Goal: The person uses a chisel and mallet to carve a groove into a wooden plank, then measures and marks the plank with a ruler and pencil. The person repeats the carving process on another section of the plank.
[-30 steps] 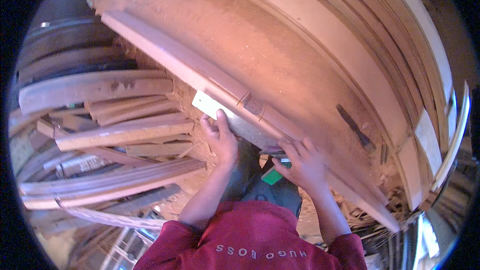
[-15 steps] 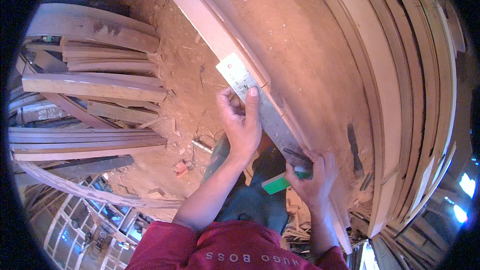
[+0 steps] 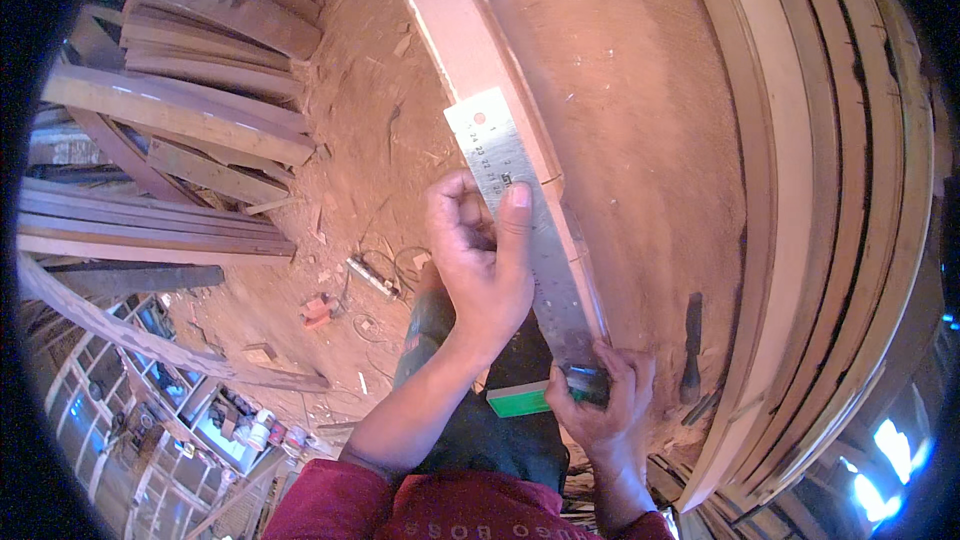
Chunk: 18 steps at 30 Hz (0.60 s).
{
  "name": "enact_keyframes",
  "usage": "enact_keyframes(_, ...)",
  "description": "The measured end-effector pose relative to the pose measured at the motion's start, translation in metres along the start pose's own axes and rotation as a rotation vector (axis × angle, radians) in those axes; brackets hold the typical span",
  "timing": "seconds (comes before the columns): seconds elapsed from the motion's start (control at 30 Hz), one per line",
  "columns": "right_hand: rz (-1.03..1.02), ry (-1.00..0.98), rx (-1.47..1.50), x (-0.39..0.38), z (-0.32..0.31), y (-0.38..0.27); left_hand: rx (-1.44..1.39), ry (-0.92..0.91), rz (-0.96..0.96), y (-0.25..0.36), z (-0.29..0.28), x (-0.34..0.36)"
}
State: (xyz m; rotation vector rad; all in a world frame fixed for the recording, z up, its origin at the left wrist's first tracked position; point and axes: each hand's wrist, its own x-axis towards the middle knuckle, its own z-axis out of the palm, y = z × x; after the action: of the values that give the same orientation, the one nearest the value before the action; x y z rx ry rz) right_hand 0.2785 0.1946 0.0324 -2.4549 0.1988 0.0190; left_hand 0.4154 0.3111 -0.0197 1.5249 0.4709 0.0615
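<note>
A try square with a steel blade (image 3: pixel 553 285) and a green handle (image 3: pixel 518 401) lies along a long wooden plank (image 3: pixel 465 35). Dark marks cross the plank's right edge beside the blade. My left hand (image 3: pixel 480 275) grips blade and plank together, thumb pressed flat on the steel, fingers curled at the left side. Lower down, my right hand (image 3: pixel 605 410) is closed around the square's corner where the handle joins the blade. A short dark piece shows by its fingers, too covered to name.
Stacked boards (image 3: pixel 160 220) jut in from the left. Tall curved planks (image 3: pixel 775 190) stand along the right. A dark chisel-like tool (image 3: pixel 692 345) lies on the dusty ground to the right. A white power strip (image 3: pixel 372 277), cable and orange object (image 3: pixel 318 310) lie on the left floor.
The view has shifted, and the square now appears more upright. My right hand sits lower and slightly left, still at the handle end. My left thumb stays pressed on the blade.
</note>
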Motion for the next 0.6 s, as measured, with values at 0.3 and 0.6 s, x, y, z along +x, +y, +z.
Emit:
enact_keyframes(0.3,-0.026,0.03,-0.016,-0.003,0.005,0.003,-0.005,0.002,0.024,-0.007,-0.003,-0.001)
enact_keyframes(0.6,-0.018,0.025,-0.011,-0.004,0.003,0.004,-0.018,-0.011,0.063,-0.006,0.0,0.001)
